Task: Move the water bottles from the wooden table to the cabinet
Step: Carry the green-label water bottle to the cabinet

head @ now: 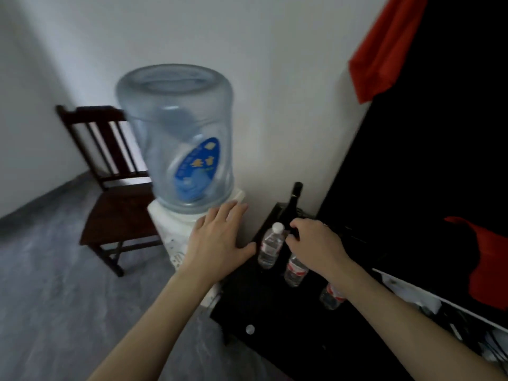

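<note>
Standing over the black cabinet (242,303), I have my left hand (220,237) spread flat with nothing in it, thumb touching the cabinet's edge, beside the white water dispenser (176,235). My right hand (316,243) curls over the cap of the middle water bottle (295,270) (whether it truly grips, I cannot tell). Another water bottle (270,246) stands upright just left of it, and a third (331,295) shows under my right wrist. A dark wine bottle (292,207) stands behind them.
</note>
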Demonstrator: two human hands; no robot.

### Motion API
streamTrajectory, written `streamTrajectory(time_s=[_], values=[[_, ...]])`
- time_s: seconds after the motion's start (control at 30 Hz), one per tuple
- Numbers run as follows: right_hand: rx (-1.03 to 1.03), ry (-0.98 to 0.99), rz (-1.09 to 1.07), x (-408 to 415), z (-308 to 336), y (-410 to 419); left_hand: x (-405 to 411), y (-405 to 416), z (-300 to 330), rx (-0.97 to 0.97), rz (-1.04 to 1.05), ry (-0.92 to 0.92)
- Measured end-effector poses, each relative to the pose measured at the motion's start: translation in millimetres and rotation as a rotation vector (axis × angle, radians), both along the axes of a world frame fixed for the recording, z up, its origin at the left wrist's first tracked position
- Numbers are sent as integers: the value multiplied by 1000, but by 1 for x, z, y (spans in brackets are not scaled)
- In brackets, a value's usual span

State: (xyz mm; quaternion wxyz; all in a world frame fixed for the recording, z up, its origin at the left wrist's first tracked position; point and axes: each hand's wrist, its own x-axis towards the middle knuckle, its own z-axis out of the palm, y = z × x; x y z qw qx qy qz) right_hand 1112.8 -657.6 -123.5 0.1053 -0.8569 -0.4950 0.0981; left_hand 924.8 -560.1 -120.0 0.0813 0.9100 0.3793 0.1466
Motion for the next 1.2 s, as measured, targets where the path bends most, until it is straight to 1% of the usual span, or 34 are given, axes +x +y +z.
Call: streamTrajectory(time_s=[0.17, 0.27, 0.37, 0.6, 0.7, 0.9, 1.03, 1.2], values=[[37, -58, 233, -106, 12, 51, -105, 7, 14, 8, 225, 27], [19, -91, 378, -170, 18, 74, -166, 6, 16, -26, 358, 66], [31, -97, 541, -230, 25, 90, -225, 0, 18, -42, 501, 54], [79, -156, 881, -343, 35, 117, -328, -31, 23, -34, 797, 65], [99, -190, 1012, -384, 39, 126, -362, -41, 23, -60, 932, 122], [146, -173, 1271, -450, 46, 136, -411, -65, 32, -74, 1224, 143], [224, -108, 1442, -483, 42, 127, -427, -92, 29, -104, 1440, 210], [267, -54, 1623, -521, 33, 104, -441, -136, 23, -122, 1665, 227]])
